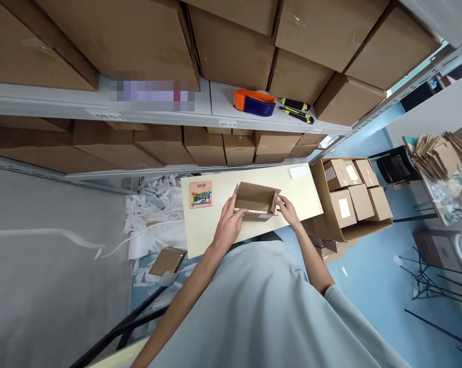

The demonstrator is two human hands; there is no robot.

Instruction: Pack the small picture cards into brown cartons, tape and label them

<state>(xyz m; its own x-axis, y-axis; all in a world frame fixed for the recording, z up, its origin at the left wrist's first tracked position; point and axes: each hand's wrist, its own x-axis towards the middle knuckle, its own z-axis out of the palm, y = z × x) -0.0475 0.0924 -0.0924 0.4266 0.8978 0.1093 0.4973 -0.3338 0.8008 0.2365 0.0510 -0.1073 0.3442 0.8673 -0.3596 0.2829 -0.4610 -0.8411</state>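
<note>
the left hand (230, 222) is closed on the left end of a small box (257, 190), its thumb laid over the near wall. the right hand (287, 209) pinches the box's right end between thumb and fingers. the box stands open at the top, with a white label (265, 216) on its near side. it is over the middle of the table (311, 197), toward the table's near edge; whether its base touches the table, i cannot tell.

at the table's left end lies a pink card (201, 204) with a picture on it. near the table's far right corner lies a white paper (298, 172).

just off the table's right end is a big carton (328, 230) holding small boxes (360, 202). off the table's left end are heaped white scraps (158, 199), with a flat cardboard piece (167, 260) close to the table's near left corner.

beyond the table's far edge runs a shelf (221, 110), with boxes on it and more boxes (204, 145) below. an orange and blue holder (255, 104) and yellow and black cutters (298, 116) lie on it. well to the table's right, past a black chair (395, 166), is a pile of cardboard (441, 158).
</note>
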